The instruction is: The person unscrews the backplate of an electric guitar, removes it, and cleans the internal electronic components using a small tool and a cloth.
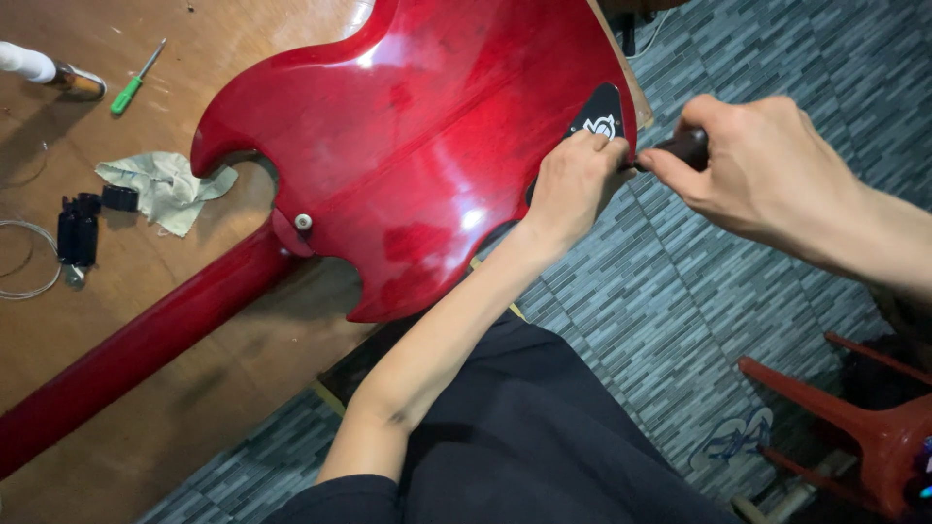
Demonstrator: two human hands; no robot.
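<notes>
A glossy red electric guitar (408,146) lies face down on a wooden table (194,388), its neck (126,359) running to the lower left. A black cover plate (597,116) sits near the body's right edge. My left hand (573,180) rests on the body beside that plate, fingertips pressed at the edge. My right hand (752,170) grips a dark-handled tool (680,148), apparently a screwdriver, its tip hidden between the hands at the guitar's rim.
On the table's left lie a green-handled screwdriver (134,85), a crumpled cloth (167,187), black small parts (80,225), coiled wire (24,260) and a white-handled tool (44,70). A red plastic stool (854,417) and a sandal (733,437) stand on the grey tiled floor.
</notes>
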